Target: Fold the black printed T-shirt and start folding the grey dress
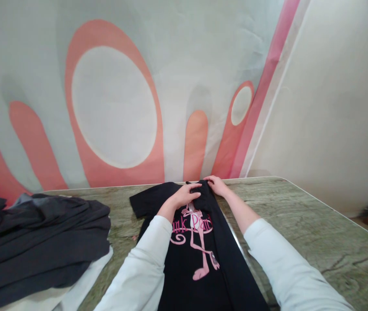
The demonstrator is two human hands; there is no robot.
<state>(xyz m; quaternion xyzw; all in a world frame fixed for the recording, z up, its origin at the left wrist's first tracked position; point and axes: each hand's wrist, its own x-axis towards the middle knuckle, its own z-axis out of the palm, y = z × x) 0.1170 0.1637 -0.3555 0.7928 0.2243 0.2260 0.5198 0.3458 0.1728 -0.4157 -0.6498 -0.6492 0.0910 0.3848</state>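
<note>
A black T-shirt (192,259) with a pink cartoon figure and pink lettering lies front up before me. Its right side is folded inward in a long strip, while the left sleeve sticks out flat. My left hand (185,195) rests over the chest just below the collar, fingers stretched out and thumb apart. At the top right edge of the shirt, my right hand (218,186) has its fingers closed on the folded cloth by the shoulder. My left forearm covers part of the print.
A heap of dark cloth (41,242) lies at the left, with white cloth (88,278) under it. The wood-patterned table (310,224) meets a wall with a pink and grey printed backdrop (115,108). A clear sheet's edge shows beside the shirt's right side.
</note>
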